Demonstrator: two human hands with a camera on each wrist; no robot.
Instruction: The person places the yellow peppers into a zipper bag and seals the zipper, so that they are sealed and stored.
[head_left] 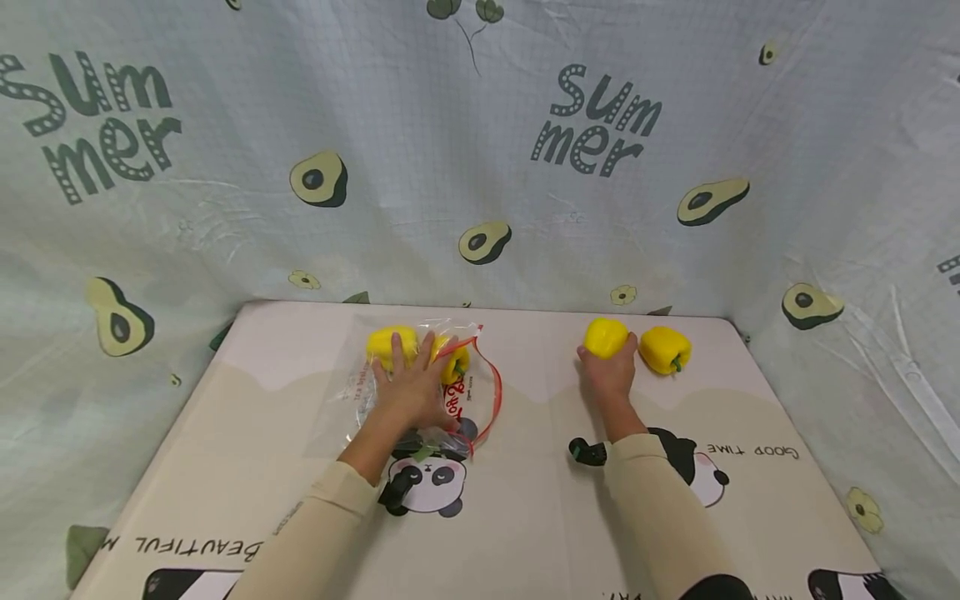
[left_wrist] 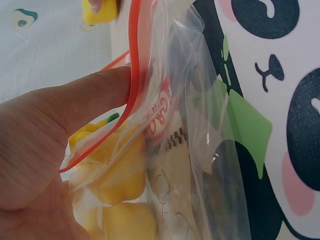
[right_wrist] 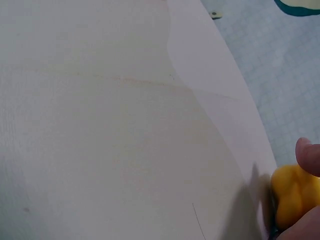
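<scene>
My left hand point(head_left: 408, 393) lies with spread fingers over a clear plastic zip bag point(left_wrist: 215, 165) with a red-edged mouth. Its thumb, straight, presses against the red edge point(left_wrist: 133, 65) in the left wrist view, and the mouth gapes there. Inside the bag are two yellow bell peppers point(head_left: 392, 343), partly covered by the fingers. Off to the right, my right hand point(head_left: 613, 377) grips another yellow bell pepper point(head_left: 606, 337), which also shows at the lower right of the right wrist view. Just right of that hand, one more yellow bell pepper point(head_left: 664, 349) rests on the table, its green stem facing me.
The pale table point(head_left: 517, 500) carries printed pandas and lettering. Its far edge meets a hanging cloth point(head_left: 420, 250) printed with avocados, which also closes off both sides. A panda print point(head_left: 429, 483) lies just in front of the bag.
</scene>
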